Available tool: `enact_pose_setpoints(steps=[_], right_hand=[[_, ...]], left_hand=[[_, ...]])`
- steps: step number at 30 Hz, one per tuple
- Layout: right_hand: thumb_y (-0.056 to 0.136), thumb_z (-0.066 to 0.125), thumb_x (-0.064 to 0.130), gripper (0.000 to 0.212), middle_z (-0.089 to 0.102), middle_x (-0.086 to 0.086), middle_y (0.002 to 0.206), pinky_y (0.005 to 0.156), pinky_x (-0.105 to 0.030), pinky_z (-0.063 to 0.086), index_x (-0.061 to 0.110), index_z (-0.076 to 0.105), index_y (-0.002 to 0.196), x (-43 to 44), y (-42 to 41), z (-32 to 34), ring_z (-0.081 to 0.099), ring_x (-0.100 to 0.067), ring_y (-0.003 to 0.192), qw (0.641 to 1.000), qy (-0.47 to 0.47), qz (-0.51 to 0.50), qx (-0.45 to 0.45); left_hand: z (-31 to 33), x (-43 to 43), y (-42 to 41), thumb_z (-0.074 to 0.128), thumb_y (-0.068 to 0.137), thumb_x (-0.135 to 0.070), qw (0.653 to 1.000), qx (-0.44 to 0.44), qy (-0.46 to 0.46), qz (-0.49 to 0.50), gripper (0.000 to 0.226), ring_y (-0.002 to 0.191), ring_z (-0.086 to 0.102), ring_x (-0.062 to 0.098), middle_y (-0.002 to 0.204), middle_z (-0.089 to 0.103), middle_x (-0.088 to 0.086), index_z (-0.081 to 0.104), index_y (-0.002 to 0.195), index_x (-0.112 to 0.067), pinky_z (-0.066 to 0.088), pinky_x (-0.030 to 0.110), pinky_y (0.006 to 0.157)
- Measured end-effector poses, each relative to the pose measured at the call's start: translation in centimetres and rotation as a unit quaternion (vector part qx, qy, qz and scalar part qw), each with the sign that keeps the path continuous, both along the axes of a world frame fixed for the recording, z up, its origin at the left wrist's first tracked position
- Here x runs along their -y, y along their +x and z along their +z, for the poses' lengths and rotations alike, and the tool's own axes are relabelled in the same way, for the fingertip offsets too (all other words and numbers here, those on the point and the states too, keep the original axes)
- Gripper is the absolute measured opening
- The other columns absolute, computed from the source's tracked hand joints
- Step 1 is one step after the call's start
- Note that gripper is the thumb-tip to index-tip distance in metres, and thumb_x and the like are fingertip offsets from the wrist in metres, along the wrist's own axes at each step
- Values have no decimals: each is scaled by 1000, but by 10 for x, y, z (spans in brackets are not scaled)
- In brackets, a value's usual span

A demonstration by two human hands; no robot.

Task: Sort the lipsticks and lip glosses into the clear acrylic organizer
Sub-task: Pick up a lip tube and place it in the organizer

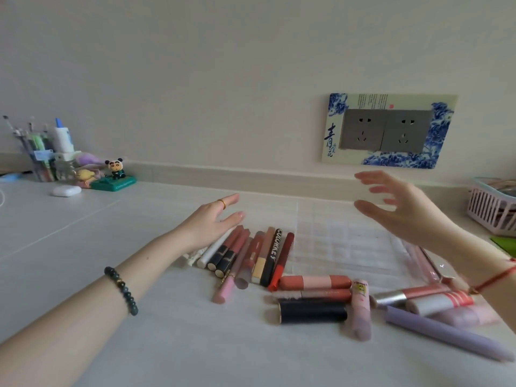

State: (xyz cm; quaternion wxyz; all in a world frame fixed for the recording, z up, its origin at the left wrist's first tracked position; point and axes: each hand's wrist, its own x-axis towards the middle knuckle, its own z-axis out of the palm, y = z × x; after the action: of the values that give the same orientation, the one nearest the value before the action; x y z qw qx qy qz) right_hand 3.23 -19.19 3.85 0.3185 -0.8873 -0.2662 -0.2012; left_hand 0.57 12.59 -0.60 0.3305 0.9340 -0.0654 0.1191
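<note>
Hovering above pale desk (139, 331) beside cream wall (223, 79) with twin sockets (385, 129): left hand (208, 222), right hand (413, 210), fingers (231, 198) wide, empty.

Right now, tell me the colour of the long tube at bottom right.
The long tube is pale purple, seen in the head view.

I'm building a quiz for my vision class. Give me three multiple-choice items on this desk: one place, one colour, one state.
1. The white earbud case lies: A) far right B) far left, near the panda figure C) front centre.
2. The long tube at front right is: A) green B) purple C) yellow.
3. The left hand and right hand are: A) open, holding nothing B) gripping tubes C) clenched fists.
Answers: B, beside the figure; B, lilac body; A, fingers spread, nothing held.
</note>
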Motion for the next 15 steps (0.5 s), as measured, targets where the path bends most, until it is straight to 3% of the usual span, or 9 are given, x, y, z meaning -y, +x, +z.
enact_pose_setpoints(steps=[7,10,13,15], right_hand=[[83,58,34,45,51,11,126,93,-14,31,29,46,126,-72,0,6,45,0,108,986,-110,126,23],[85,57,33,40,51,8,127,94,-20,33,29,47,124,-99,9,0,47,-9,114,977,-151,149,-1],[87,55,33,41,51,3,129,97,-28,35,26,46,126,-119,18,-8,47,-16,117,968,-201,146,-29],[88,52,33,41,52,1,128,98,-30,34,25,45,128,-125,25,-12,48,-18,117,960,-248,127,-24]], left_hand=[[-16,-10,-24,44,74,-63,999,-22,-2,-35,77,128,24,-11,144,28,-22,25,142,-31,17,7,101],[-16,-6,-36,48,79,-63,998,6,55,-41,73,125,14,-21,138,21,-29,22,141,-36,7,-8,92],[-12,7,-46,36,68,-76,985,41,163,-49,86,111,-12,-36,131,5,-37,17,142,-37,-8,-7,92],[-14,18,-52,34,62,-79,978,56,193,-54,92,111,-17,-36,134,9,-35,19,142,-36,-14,-5,94]])
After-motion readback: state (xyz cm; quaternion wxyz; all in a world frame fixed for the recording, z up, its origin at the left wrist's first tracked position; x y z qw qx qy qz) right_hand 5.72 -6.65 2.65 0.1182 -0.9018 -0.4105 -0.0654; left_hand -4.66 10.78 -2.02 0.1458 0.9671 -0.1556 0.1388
